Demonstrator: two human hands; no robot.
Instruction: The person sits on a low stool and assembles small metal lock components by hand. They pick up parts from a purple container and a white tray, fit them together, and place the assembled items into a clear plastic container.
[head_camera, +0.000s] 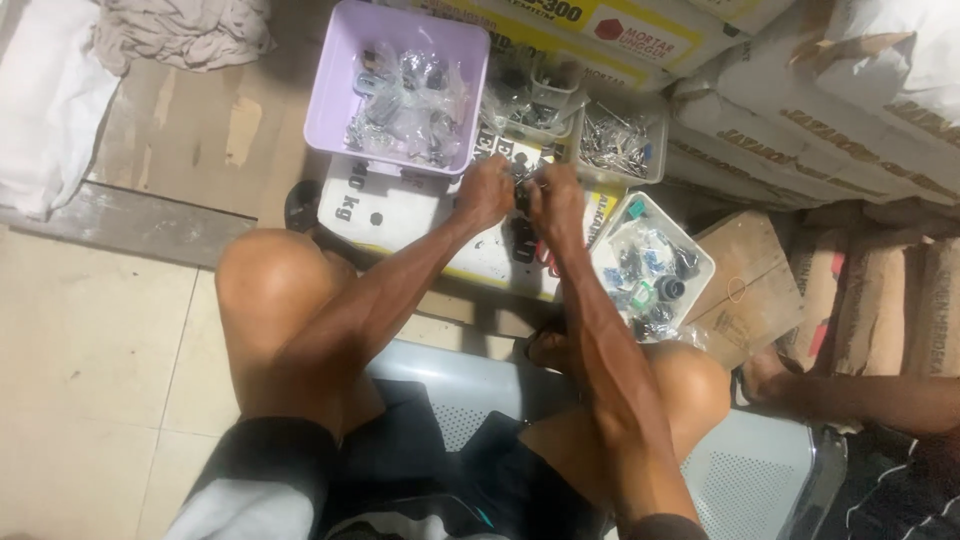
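Note:
My left hand and my right hand meet over a white sack laid flat in front of me. Both hands pinch a small dark part between their fingertips; its shape is too small to tell. Just beyond the hands stand a lilac tub of bagged small parts and a clear box of thin metal pins. A white tray with bagged dark and blue parts sits right of my right hand.
Stacked sacks fill the back right. A wooden board lies beside the tray. Crumpled cloth lies at the back left. Another person's leg reaches in from the right. I sit on a grey perforated seat.

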